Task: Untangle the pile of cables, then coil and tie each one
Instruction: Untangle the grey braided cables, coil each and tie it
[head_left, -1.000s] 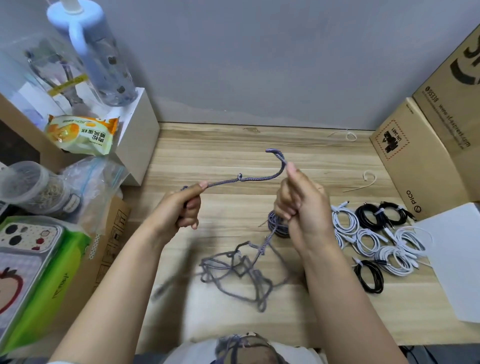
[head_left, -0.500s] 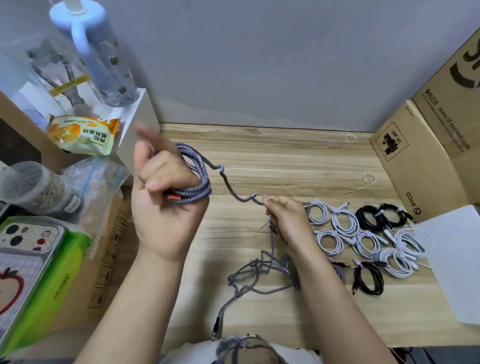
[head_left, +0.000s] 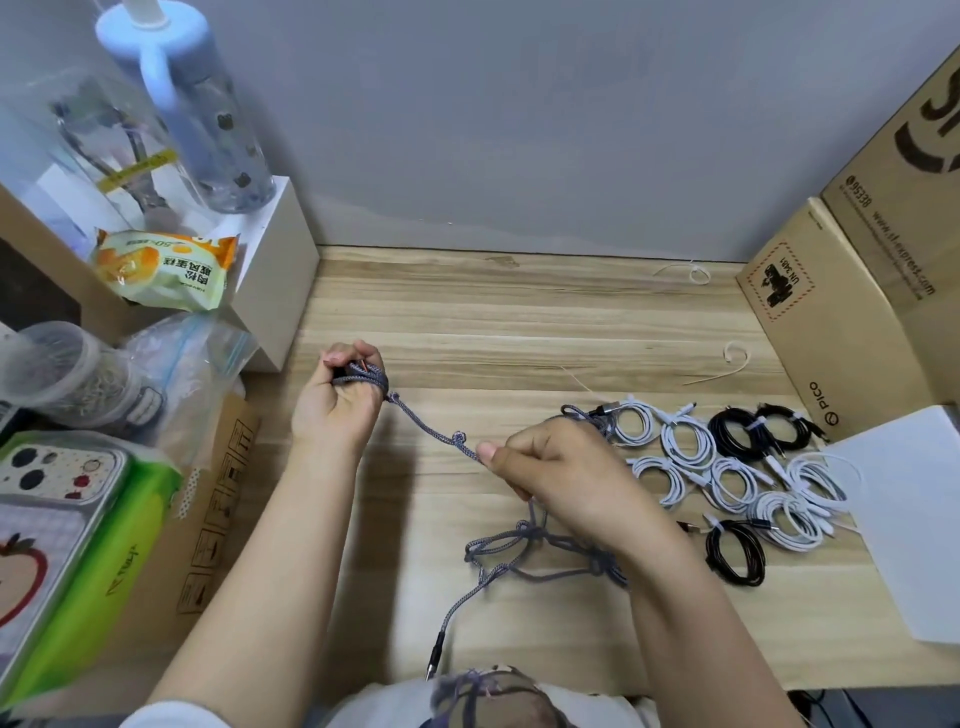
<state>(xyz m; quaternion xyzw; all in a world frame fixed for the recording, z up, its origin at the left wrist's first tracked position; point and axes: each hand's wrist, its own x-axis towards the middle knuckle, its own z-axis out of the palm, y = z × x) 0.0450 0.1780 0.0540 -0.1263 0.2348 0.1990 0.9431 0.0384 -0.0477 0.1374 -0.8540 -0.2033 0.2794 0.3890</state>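
Grey braided cable stretched between two hands over a wooden table.

The grey braided cable (head_left: 431, 430) has several loops wound in the curled left hand (head_left: 337, 405); the right hand (head_left: 550, 473) pinches it further along, and its loose tangle lies on the table (head_left: 519, 322) near the person. Coiled, tied white cables (head_left: 727, 478) and black cables (head_left: 737, 551) lie right.

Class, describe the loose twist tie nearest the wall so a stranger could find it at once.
Start at the wooden table and follow its far edge along the wall towards the boxes. The white tie lies there alone; the other tie lies nearer the coiled cables.
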